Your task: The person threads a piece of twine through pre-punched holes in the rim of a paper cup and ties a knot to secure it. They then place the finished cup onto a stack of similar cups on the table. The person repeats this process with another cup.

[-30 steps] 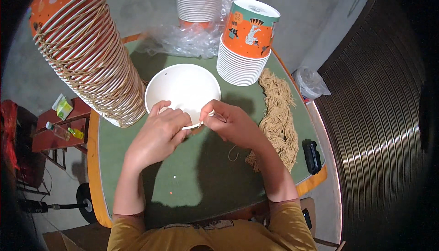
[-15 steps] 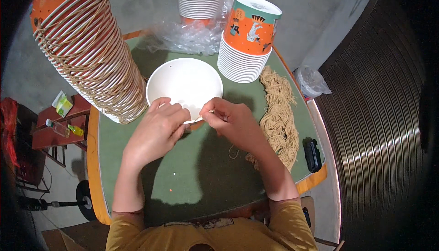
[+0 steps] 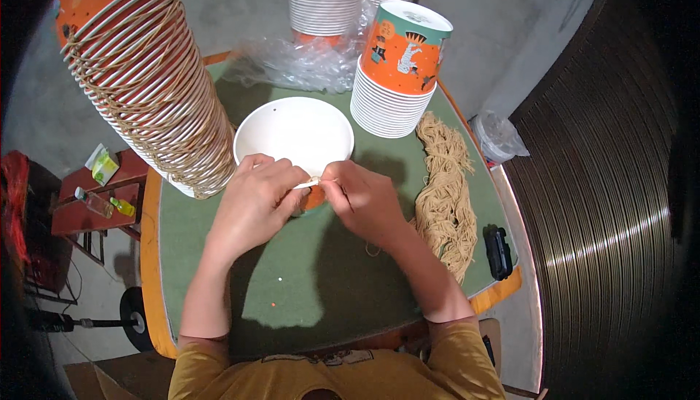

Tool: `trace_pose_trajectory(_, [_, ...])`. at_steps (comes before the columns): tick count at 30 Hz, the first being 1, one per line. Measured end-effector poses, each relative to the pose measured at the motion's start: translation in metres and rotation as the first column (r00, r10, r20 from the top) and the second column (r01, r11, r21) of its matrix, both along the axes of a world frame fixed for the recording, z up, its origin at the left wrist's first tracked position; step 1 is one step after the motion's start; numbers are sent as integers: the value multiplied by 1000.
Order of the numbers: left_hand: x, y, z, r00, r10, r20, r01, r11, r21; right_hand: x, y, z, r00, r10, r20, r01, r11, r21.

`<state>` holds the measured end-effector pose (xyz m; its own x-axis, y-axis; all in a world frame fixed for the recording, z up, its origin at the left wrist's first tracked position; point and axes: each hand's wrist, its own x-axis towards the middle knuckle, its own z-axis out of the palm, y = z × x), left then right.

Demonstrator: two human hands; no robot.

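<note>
A white-lined paper bucket (image 3: 295,130) with an orange outside stands open end up on the table before me. My left hand (image 3: 261,194) grips its near rim, fingers over the edge and thumb outside. Close beside it, my right hand (image 3: 362,199) pinches a thin tan string (image 3: 333,180) at the rim. Part of that string is hidden by my fingers; a small loop of it hangs below my right hand. A small dark hole shows in the bucket's far wall. To the right lies a hank of tan string (image 3: 446,203).
At the left leans a tall stack of orange buckets (image 3: 149,83) with string strung across it. A shorter upside-down stack (image 3: 397,72) stands at the back right, near crumpled clear plastic (image 3: 299,64). A black object (image 3: 499,252) lies by the green table's right edge.
My right hand has turned slightly and shifted a little right at the rim, still pinching the string. The near rim between my hands now shows more of the orange outside.
</note>
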<state>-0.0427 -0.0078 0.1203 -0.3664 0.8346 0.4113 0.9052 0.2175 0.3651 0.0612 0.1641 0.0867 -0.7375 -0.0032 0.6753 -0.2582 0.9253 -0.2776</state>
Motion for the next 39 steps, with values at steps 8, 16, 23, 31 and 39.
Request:
trace_pose_trajectory(8, [0, 2, 0, 1000, -13, 28, 12, 999, 47, -6, 3, -27, 997, 46, -65, -52, 995, -84])
trace_pose_trajectory(16, [8, 9, 1, 996, -1, 84, -8, 995, 101, -11, 2, -54, 990, 103, -91, -125, 949, -289])
trace_pose_trajectory(23, [10, 16, -3, 957, -50, -284, 82, 991, 102, -11, 0, -55, 992, 67, -111, -102, 929, -356])
trace_pose_trajectory(31, [-12, 17, -17, 946, -142, -290, 208, 956, 209, -14, -8, -55, 984, 179, 17, -115, 701, -704])
trace_pose_trajectory(39, [-14, 10, -16, 994, -83, -69, 95, 976, 196, -12, -27, -32, 935, 332, 123, 31, 268, -963])
